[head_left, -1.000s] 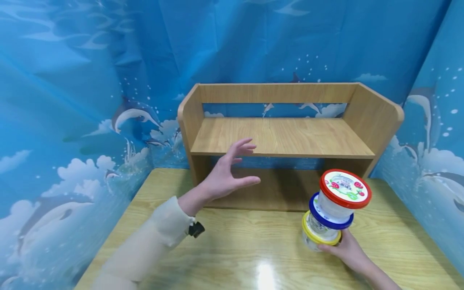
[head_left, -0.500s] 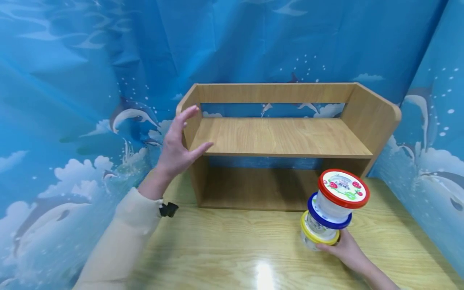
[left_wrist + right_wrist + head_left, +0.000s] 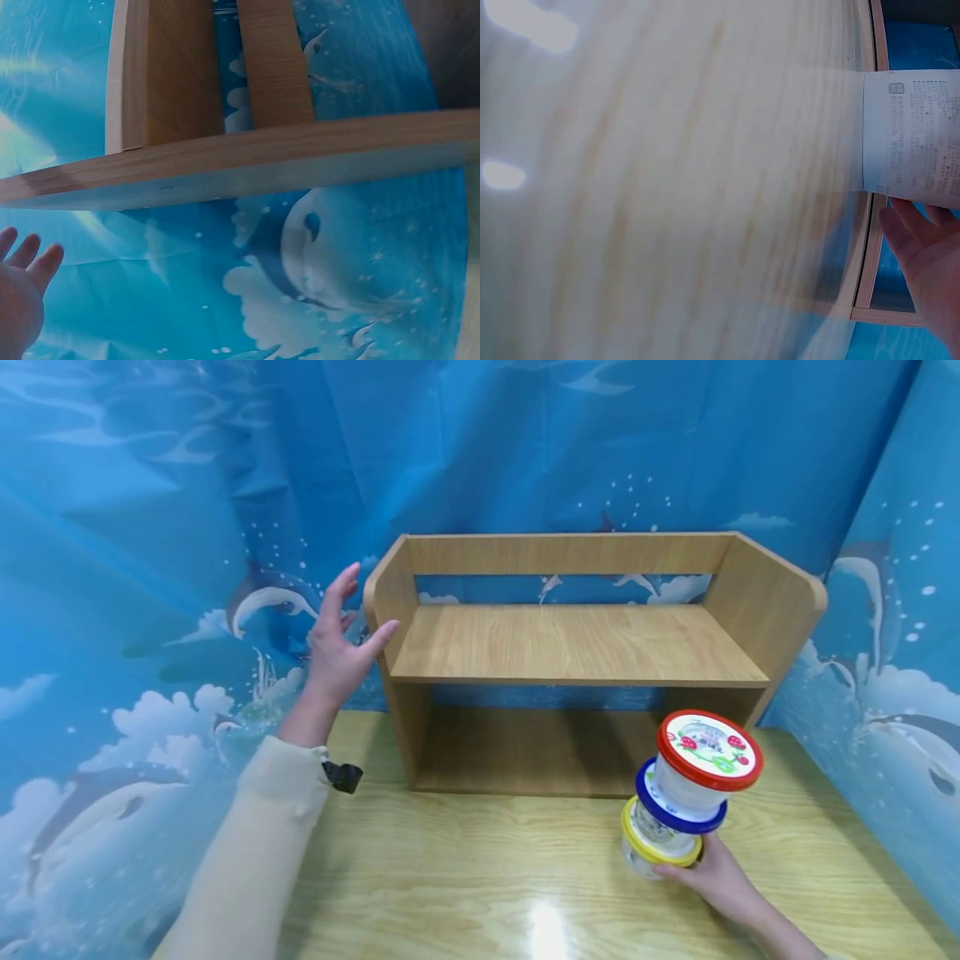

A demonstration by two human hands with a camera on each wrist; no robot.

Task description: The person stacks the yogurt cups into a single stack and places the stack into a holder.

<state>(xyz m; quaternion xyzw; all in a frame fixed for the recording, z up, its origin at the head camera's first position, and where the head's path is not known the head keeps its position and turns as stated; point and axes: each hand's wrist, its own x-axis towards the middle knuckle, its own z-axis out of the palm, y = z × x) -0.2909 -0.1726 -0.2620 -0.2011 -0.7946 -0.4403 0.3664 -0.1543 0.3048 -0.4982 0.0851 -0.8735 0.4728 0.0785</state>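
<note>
My left hand (image 3: 333, 656) is raised at the left side panel of a wooden shelf (image 3: 577, 639), its fingers and thumb spread with nothing between them. In the left wrist view that hand (image 3: 22, 300) appears apart from the shelf board (image 3: 247, 157). At the right front of the shelf, my right hand (image 3: 716, 877) grips the yellow-lidded tub (image 3: 663, 839) at the bottom of a stack. On it sit a blue-lidded tub (image 3: 678, 802) and, topmost, a red-lidded tub (image 3: 708, 750) with a strawberry print. A printed white tub side (image 3: 911, 139) shows above my right fingers in the right wrist view.
The shelf has an upper board (image 3: 577, 639) and a lower compartment (image 3: 540, 747), both bounded by side panels. It stands at the back of a light wooden table (image 3: 465, 868). Blue dolphin-printed curtains (image 3: 150, 610) hang behind and at both sides.
My left hand has moved left and upward, from in front of the shelf to beside its left panel. My right hand and the stacked tubs have stayed put.
</note>
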